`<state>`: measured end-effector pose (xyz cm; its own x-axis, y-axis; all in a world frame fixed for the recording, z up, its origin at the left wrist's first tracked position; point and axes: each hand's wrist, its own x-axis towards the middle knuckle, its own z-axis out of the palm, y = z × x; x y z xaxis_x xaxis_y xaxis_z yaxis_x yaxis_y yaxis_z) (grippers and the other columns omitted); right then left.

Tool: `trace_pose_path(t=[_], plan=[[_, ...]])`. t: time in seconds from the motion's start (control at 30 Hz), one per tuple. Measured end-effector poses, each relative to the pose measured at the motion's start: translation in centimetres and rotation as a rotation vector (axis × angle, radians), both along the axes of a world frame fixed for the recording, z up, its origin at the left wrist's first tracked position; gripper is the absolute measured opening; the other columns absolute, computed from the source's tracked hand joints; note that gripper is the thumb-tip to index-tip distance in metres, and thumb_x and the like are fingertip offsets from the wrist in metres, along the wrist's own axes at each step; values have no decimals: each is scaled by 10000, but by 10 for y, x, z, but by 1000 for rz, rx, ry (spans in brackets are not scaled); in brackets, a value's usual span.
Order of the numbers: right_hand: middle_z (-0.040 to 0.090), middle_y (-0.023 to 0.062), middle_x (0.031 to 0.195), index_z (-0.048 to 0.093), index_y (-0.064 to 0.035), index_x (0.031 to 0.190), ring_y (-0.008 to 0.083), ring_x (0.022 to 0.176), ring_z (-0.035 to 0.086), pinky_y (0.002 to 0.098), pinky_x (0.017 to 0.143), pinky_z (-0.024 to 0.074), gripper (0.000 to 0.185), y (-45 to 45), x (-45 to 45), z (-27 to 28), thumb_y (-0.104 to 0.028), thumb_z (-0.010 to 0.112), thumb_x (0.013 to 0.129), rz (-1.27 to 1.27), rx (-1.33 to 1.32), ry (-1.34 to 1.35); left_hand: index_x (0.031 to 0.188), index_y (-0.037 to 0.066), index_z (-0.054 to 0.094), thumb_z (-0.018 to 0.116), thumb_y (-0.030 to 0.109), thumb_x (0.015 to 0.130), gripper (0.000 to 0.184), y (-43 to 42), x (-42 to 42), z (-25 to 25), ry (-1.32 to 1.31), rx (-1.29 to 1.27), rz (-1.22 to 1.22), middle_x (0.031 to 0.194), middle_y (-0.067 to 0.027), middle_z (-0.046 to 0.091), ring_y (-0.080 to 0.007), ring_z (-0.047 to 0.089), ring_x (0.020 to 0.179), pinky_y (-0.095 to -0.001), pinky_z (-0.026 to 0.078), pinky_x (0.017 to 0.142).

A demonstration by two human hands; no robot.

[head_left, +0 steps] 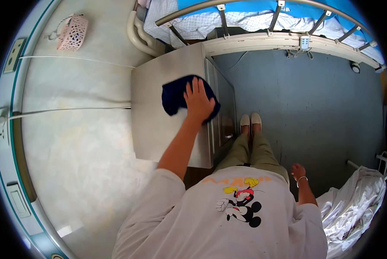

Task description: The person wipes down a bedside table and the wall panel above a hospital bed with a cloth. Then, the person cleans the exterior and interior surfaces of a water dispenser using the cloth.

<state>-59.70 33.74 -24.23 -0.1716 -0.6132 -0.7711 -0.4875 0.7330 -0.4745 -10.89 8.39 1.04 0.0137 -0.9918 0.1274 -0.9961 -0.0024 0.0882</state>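
Noting a dark navy, soft fabric cloth [174,96] near the centre of the frame, we see it on the pale grey, box-shaped bedside cabinet [157,136], under the left hand [198,102], whose fingers lie extended over it, not clenched. We judge the wiping under way and unfinished; no visible mark separates wiped areas from any left. At lower right, the right hand [298,172] hangs off the cabinet, fingers seemingly curled, how tightly we cannot tell.
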Motion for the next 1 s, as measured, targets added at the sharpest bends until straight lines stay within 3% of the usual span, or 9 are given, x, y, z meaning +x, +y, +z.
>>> trace_pose_path(t=[0.2,0.33,0.43,0.53,0.67,0.83,1.0], plan=[[614,147,719,616,-18,933,274,636,619,364,608,485,295,-15,-15,20,-259,474,841,148,69,116,1324,25,292,615,335,695,772,-106,23,-13,-60,24,9,1373,-163,290,-421,272,1236,-542,269,976],[617,147,733,612,-8,937,274,671,621,356,624,481,303,-24,-13,18,-260,467,848,37,16,75,1334,60,296,594,362,702,762,-166,41,-20,-70,-3,-19,1375,-154,304,-398,278,1246,-552,266,975],[623,127,747,609,-8,971,230,673,617,331,638,478,293,-38,-4,36,-242,486,846,-18,55,33,1306,68,345,593,371,714,711,-198,40,-1,-53,172,-4,1343,-153,361,-355,320,1241,-557,282,957],[622,91,747,605,-13,1009,173,655,599,305,629,473,280,-50,1,50,-217,513,842,-59,43,-24,1295,64,362,598,371,717,695,-200,42,-12,-56,81,13,1344,-154,362,-363,320,1239,-550,285,959],[610,60,731,613,-17,1013,133,628,570,286,616,470,272,-51,8,56,-216,529,847,-132,81,-60,1299,39,351,618,351,706,721,-155,36,-21,-20,-73,-42,1345,-195,340,-372,312,1239,-544,271,977],[596,48,719,624,-31,1011,125,610,554,274,585,463,268,-47,12,44,-226,536,851,-197,76,-81,1300,9,328,634,236,681,727,-32,7,-2,9,-20,-79,1360,-209,297,-397,273,1255,-563,249,983],[553,30,644,609,-25,837,120,555,538,260,480,409,254,-44,16,46,-266,533,864,-150,79,-84,1303,-4,323,644,175,655,745,94,-23,21,70,131,-37,1379,-215,268,-401,244,1275,-567,236,991]])
